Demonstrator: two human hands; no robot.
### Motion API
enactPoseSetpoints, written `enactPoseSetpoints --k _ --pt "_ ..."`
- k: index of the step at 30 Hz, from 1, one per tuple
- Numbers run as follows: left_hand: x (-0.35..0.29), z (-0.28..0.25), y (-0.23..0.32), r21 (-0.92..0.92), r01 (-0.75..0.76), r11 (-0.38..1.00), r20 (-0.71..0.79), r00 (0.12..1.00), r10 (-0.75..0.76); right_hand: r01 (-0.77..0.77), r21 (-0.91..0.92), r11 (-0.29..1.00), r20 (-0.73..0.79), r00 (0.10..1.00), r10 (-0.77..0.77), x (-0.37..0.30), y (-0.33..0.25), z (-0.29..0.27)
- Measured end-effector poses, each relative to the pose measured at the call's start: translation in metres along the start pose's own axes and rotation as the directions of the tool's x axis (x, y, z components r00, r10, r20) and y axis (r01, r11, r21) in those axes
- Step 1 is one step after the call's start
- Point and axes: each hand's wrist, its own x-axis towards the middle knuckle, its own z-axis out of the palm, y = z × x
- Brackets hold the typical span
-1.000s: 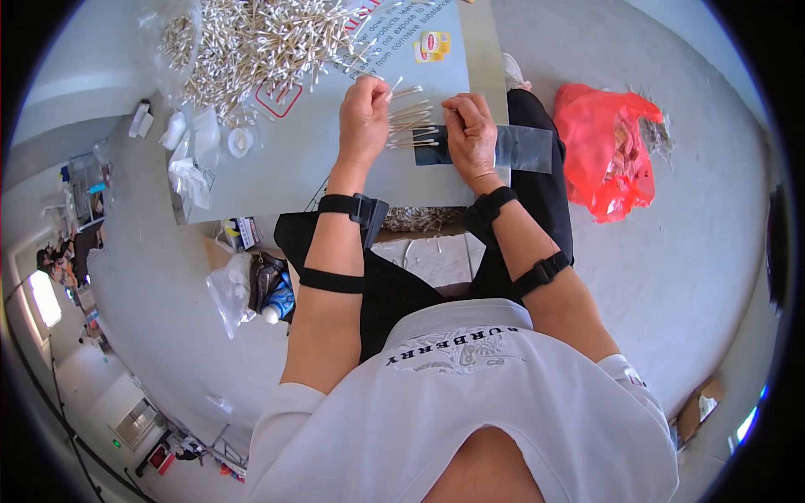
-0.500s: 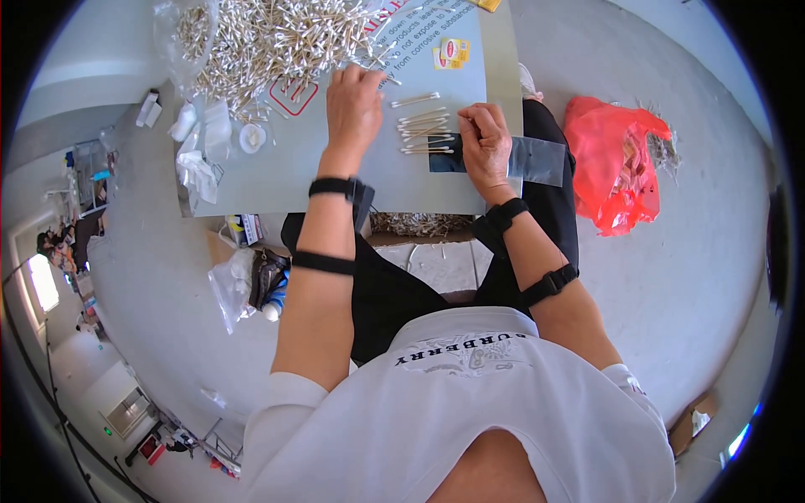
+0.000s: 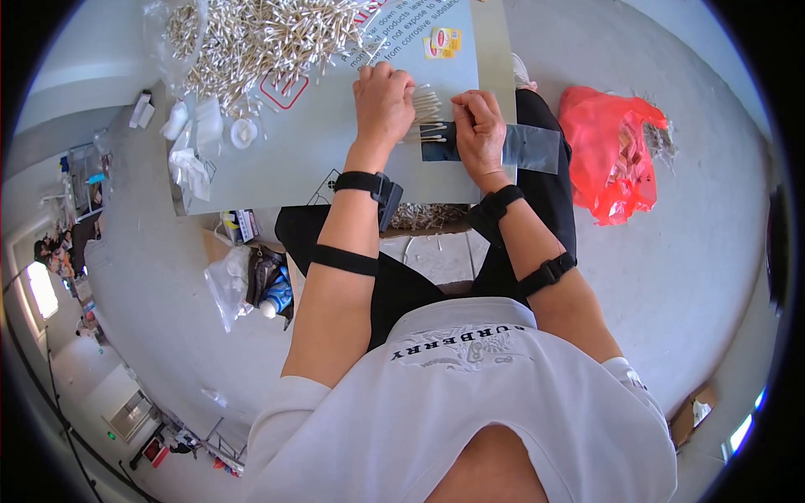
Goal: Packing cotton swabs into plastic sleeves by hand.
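A: While the left hand (image 3: 383, 99) lies knuckles-up on the bench (image 3: 335, 159), what has it got under it?

B: A small bundle of cotton swabs (image 3: 426, 107), lying side by side with their tips toward the right. The fingers are curled down over the left ends of the sticks, so the hand is mostly closed and pressing or pinching them; the exact grip is hidden under the knuckles.

A: And the right hand (image 3: 480, 126)?

B: It sits just beside the left, fingers bent, thumb and fingertips pinched at the edge of a clear plastic sleeve (image 3: 520, 147) that lies flat at the bench's near right corner and sticks out past its edge. The swab tips meet the sleeve's mouth right between the two hands.

A: Where does the rest of the stock lie?

B: A big loose heap of cotton swabs (image 3: 260, 38) covers the far left of the bench, well apart from the hands. Near its left edge there is a small white round lid (image 3: 243, 132) and some crumpled clear bags (image 3: 191, 163).

A: Anything off the bench?

B: A red plastic bag (image 3: 612, 155) lies on the floor to the person's right, close to the sleeve's outer end. To the left, under the bench edge, a clear bag (image 3: 231, 281) and a bottle with a blue label (image 3: 277, 298) stand on the floor. Both forearms wear black straps, and the left wrist carries a black band (image 3: 369, 184).
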Motion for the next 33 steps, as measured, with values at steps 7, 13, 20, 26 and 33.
enactPoseSetpoints --k 7,13,20,26,33 --pt "-0.046 0.002 0.014 0.049 -0.094 0.994 0.099 0.991 0.088 -0.084 0.354 0.931 -0.062 0.992 0.113 0.006 -0.001 0.001" --pt "-0.07 -0.003 0.02 0.03 -0.041 0.999 0.171 0.985 0.035 -0.172 0.355 0.919 0.017 0.984 0.178 -0.01 -0.002 0.004" --pt "-0.078 0.001 0.039 0.039 0.045 0.998 0.071 0.996 -0.048 -0.219 0.36 0.907 0.047 0.975 0.217 -0.014 -0.007 0.001" --pt "-0.064 0.005 0.03 0.145 0.023 0.989 0.117 0.992 -0.04 -0.242 0.507 0.827 0.054 0.967 0.249 -0.015 -0.008 0.005" --pt "-0.049 -0.01 0.022 0.188 -0.008 0.982 -0.009 1.0 0.01 -0.22 0.383 0.897 0.001 0.971 0.237 -0.012 0.004 0.011"
